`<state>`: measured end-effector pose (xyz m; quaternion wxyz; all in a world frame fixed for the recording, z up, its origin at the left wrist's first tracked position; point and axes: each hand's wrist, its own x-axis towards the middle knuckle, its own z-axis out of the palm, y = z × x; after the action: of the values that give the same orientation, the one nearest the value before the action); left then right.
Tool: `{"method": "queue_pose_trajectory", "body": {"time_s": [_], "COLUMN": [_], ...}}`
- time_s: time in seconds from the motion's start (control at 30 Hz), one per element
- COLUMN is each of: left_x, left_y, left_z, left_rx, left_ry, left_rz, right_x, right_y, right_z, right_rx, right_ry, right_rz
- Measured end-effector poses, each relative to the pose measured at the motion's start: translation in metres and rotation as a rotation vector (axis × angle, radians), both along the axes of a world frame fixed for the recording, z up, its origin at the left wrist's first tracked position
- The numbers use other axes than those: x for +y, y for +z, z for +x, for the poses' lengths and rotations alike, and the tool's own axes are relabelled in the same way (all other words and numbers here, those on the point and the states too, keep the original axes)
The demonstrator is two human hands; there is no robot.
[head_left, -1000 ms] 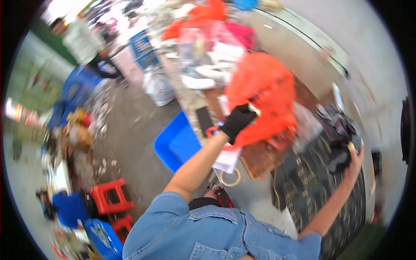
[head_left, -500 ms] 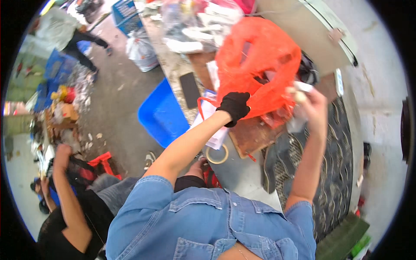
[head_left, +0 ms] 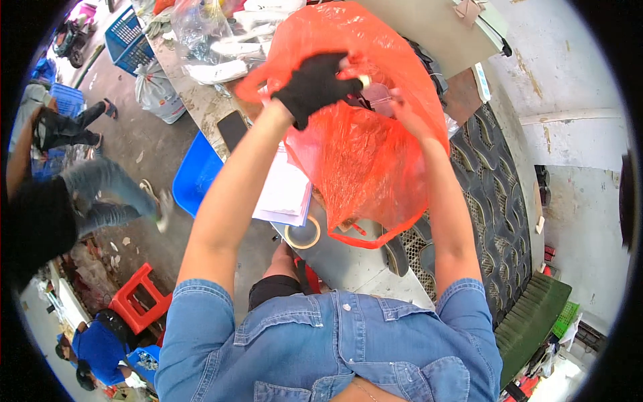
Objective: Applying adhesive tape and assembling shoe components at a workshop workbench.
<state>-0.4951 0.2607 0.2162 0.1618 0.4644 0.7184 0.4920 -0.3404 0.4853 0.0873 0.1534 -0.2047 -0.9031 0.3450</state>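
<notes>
A large red plastic bag (head_left: 355, 174) stands with its mouth spread wide on the worktable, tall in front of me. My left hand (head_left: 318, 87), in a black glove with bare fingertips, reaches over the bag's mouth with its fingers apart. My right hand (head_left: 410, 119), bare, reaches into the same mouth from the right. Its fingertips are blurred beside a pale purplish clear packet (head_left: 380, 98), and whether they grip it does not show. Dark items lie deeper in the bag, mostly hidden by the red film and my hands.
Papers (head_left: 284, 191), a tape roll (head_left: 303, 232) and a dark phone (head_left: 232, 129) lie left of the bag. White wrapped bundles (head_left: 218, 70) are behind. A blue tub (head_left: 196, 175) stands below the table edge. Dark patterned sheeting (head_left: 495, 201) covers the right side. People and a red stool (head_left: 139, 298) are leftward.
The red bag is now opened wide and spread nearer me. My left hand has uncurled from its grip on it. My right hand has moved left into its mouth; its pale item no longer shows.
</notes>
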Motion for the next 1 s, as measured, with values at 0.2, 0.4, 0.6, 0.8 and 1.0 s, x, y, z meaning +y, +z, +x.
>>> {"method": "queue_pose_trajectory", "body": {"time_s": [0.2, 0.4, 0.6, 0.8, 1.0], "left_x": [-0.012, -0.015, -0.024, -0.049, -0.058], "left_y": [0.031, 0.037, 0.037, 0.049, 0.064], "left_z": [-0.032, -0.036, -0.035, -0.036, -0.028], "left_rx": [0.012, -0.101, -0.132, -0.147, -0.165], "left_ry": [0.081, -0.097, -0.070, -0.019, -0.004], "left_rz": [0.026, -0.196, -0.214, -0.219, -0.176], "right_x": [-0.109, -0.110, -0.075, -0.059, -0.042], "right_y": [0.046, 0.017, 0.008, -0.009, 0.002], "right_z": [-0.006, 0.037, -0.005, 0.006, 0.012], "right_rx": [-0.711, -0.571, -0.440, -0.397, -0.150], "right_ry": [0.334, 0.542, 0.001, -0.010, 0.106], "right_rz": [0.332, -0.256, 0.460, 0.303, 0.269]}}
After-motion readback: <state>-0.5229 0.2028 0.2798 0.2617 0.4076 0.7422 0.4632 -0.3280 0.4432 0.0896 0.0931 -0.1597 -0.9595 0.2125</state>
